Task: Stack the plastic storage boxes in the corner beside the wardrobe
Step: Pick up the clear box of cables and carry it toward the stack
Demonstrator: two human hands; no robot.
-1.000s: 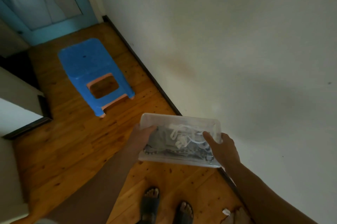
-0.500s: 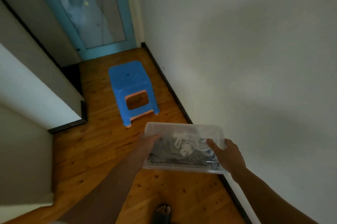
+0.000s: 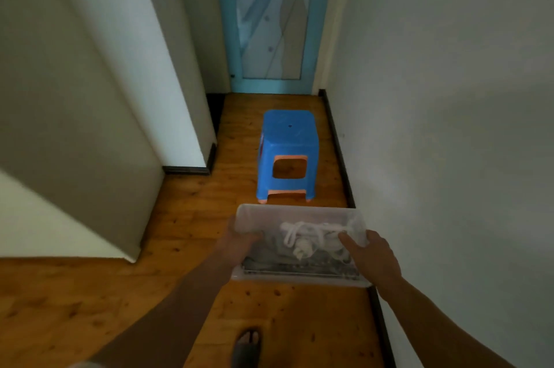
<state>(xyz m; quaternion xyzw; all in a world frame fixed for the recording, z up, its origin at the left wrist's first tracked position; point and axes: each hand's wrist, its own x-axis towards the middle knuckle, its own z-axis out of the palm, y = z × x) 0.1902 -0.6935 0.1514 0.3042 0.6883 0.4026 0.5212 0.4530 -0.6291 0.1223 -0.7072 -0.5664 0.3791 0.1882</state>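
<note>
Holding a clear plastic box with both hands, a person stands in a narrow passage, seen from above. The box is in the air at about waist height, level, in the lower middle of the view, close to the wall on the right. Inside it lie grey cloth and a coil of white cord.

The left hand grips the box's left end, with its thumb hooked over the rim into the box. The rest of its fingers are hidden underneath, so how they lie cannot be told. The right hand grips the right end. Its fingers curl over the rim and press on the inner side.

Straight ahead of the box, a blue plastic stool with orange trim stands on the wooden floor, in the middle of the passage. Beyond the stool is a shut door with a light blue frame and a frosted patterned pane. A tall pale cupboard fills the left side, and its corner juts toward the stool. A dark skirting board runs along the foot of the right wall. One foot in a dark sandal shows at the bottom edge, below the box.
</note>
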